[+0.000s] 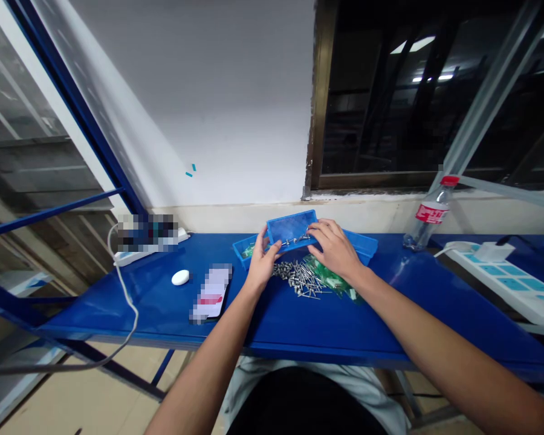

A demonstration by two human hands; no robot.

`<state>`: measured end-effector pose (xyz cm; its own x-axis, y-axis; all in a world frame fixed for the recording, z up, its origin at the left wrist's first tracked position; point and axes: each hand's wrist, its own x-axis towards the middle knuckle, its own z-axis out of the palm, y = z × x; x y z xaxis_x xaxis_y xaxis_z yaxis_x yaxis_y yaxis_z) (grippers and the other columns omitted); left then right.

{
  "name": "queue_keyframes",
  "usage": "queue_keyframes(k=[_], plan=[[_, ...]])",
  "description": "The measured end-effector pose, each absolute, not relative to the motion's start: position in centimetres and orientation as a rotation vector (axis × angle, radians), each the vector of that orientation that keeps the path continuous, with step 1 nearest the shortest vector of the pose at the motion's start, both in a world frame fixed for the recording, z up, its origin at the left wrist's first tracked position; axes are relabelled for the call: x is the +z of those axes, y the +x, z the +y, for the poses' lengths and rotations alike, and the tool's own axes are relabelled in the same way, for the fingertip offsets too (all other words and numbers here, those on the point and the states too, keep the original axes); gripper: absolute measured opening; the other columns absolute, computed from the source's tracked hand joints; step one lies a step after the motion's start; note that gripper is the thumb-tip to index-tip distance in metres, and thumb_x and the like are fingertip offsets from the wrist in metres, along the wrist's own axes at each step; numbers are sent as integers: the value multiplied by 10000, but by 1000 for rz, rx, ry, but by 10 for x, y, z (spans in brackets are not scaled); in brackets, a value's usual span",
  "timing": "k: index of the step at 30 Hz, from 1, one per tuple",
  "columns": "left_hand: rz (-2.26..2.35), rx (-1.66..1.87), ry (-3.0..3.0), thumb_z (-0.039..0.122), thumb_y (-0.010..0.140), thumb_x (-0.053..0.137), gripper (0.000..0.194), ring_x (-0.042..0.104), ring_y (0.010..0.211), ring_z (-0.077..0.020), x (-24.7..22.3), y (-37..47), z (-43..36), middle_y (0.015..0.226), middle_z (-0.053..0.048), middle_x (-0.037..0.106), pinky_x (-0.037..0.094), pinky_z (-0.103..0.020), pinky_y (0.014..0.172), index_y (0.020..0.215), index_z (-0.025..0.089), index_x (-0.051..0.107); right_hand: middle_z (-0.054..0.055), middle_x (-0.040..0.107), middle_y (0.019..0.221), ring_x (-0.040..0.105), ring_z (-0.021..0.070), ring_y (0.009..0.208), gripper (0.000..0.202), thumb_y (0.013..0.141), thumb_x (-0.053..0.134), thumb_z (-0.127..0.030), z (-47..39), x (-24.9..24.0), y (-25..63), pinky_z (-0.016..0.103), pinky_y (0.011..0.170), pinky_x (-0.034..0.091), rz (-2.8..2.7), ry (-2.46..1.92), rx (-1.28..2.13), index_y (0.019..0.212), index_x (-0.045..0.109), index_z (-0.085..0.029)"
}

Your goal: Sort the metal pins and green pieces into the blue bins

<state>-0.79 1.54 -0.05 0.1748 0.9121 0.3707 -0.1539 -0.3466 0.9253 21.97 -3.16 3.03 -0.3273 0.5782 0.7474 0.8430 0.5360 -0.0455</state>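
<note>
A small blue plastic bin (291,225) is held up and tilted, its open side facing me. My left hand (263,261) grips the bin's left end, thumb on the front edge. At the right end, my right hand (333,244) is closed over the front corner, fingers reaching inside and thumb lower down. A few metal rivets (294,241) lie along the bin's lower edge, close to my right fingertips. Below on the table is a heap of rivets (301,279) with long thin pins. Green plastic bags (330,279) lie beside the heap, under my right hand.
Another blue bin (241,249) stands behind my left hand, and one more blue bin (365,244) behind my right. On the blue table (163,311) are a phone (214,291), a white oval object (180,277), a bottle (430,214) and a power strip (508,278). A cable (133,308) hangs at left.
</note>
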Motion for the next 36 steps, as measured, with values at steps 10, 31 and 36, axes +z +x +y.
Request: queue_keyframes(k=[10, 31, 36], plan=[[786, 1368, 1340, 397, 875, 741, 747, 414, 1467, -321, -5, -8, 20, 1621, -110, 378, 560, -421, 1000, 1537, 363, 397, 121, 572, 1388, 423, 367, 1375, 436, 937, 581, -259, -40, 41, 218, 610, 1142, 391, -1956, -1128, -405, 1373, 580, -243], [823, 1284, 1314, 423, 801, 827, 834, 533, 1361, -361, 11, -5, 5, 1596, -162, 414, 577, -413, 977, 1525, 226, 462, 82, 705, 898, 536, 251, 958, 136, 928, 614, -153, -14, 68, 212, 333, 761, 367, -2461, -1186, -657, 924, 728, -228], [773, 1288, 1283, 409, 800, 831, 784, 542, 1355, -349, 10, -4, 7, 1565, -158, 460, 587, -416, 976, 1486, 213, 506, 66, 702, 878, 561, 237, 940, 134, 931, 570, -130, -10, 71, 209, 324, 723, 342, -2539, -1212, -593, 983, 665, -209]])
